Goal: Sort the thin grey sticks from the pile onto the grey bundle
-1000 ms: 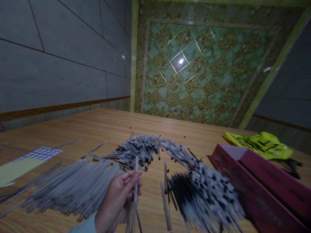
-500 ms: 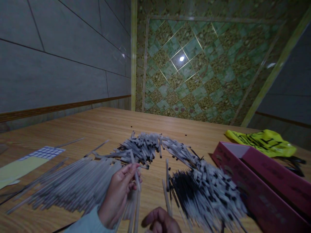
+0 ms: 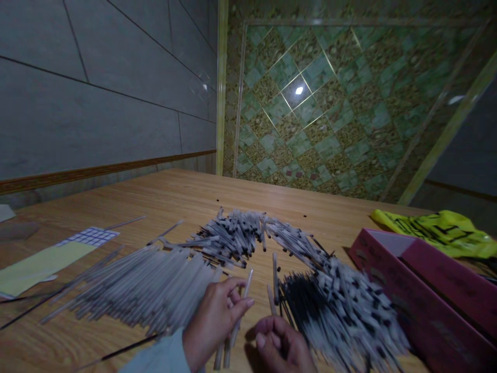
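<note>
My left hand (image 3: 221,317) is closed, with a slim translucent plastic tube (image 3: 247,286) sticking up from between thumb and fingers. Just right of it, at the bottom edge, my right hand (image 3: 285,342) has its fingers curled in; whatever may be in them is hidden. Left of my left hand lies a broad row of long translucent tubes (image 3: 143,290) side by side. A few more tubes (image 3: 223,356) lie under my left hand. Beyond my right hand are a bundle of thin black-ended sticks (image 3: 301,298) and a heap of whitish tubes with black ends (image 3: 353,305).
A further heap of black-ended tubes (image 3: 233,235) lies mid-table. On the right stand an open dark-red box (image 3: 411,295) and a yellow plastic bag (image 3: 438,233). Yellow and checked paper (image 3: 50,264) lies left. A thin dark stick (image 3: 120,352) points toward my left sleeve. Walls border the table (image 3: 186,191).
My left hand has moved right and lower in view, and its tube has tilted to lean right. My right hand has come further into view, closer to the left. The view has shifted slightly.
</note>
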Motion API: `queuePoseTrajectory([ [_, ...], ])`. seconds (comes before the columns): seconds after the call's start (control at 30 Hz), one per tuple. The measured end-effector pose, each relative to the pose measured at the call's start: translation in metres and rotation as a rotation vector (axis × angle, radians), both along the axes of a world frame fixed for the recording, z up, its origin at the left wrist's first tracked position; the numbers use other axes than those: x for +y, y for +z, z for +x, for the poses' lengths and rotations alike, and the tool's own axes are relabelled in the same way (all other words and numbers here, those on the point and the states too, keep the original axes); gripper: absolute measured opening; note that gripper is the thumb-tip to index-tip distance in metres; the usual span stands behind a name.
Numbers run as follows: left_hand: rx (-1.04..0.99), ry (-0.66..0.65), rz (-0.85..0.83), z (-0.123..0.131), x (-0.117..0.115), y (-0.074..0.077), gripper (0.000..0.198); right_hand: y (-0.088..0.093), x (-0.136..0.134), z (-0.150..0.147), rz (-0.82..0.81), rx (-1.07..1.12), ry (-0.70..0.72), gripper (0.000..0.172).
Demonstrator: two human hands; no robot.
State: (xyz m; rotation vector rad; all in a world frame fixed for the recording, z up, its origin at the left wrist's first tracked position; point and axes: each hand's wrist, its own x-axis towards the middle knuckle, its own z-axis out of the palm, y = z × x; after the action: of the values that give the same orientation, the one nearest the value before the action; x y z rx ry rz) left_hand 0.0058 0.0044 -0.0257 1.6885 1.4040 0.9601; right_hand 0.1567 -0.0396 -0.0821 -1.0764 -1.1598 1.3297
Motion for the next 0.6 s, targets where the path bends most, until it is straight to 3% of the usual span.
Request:
queuePoseTrajectory([
  [0.23, 0.480, 0.056, 0.154, -0.008, -0.007, 0.012, 0.028, 0.056, 0.005, 0.007, 0.021, -0.064, -0.095, 0.049],
  [0.3, 0.602, 0.111, 0.159, -0.015, -0.002, 0.015, 0.026, 0.059, 0.002, 0.003, 0.034, -0.088, -0.091, 0.051],
  [0.5, 0.806, 0.225, 0.160, -0.025, 0.007, 0.019, 0.022, 0.045, 0.000, -0.010, 0.016, -0.131, 0.039, 0.054],
  [0.6, 0.815, 0.196, 0.199, -0.018, 0.001, 0.016, 0.015, 0.063, 0.007, -0.021, 0.097, -0.200, 0.110, 0.040],
])
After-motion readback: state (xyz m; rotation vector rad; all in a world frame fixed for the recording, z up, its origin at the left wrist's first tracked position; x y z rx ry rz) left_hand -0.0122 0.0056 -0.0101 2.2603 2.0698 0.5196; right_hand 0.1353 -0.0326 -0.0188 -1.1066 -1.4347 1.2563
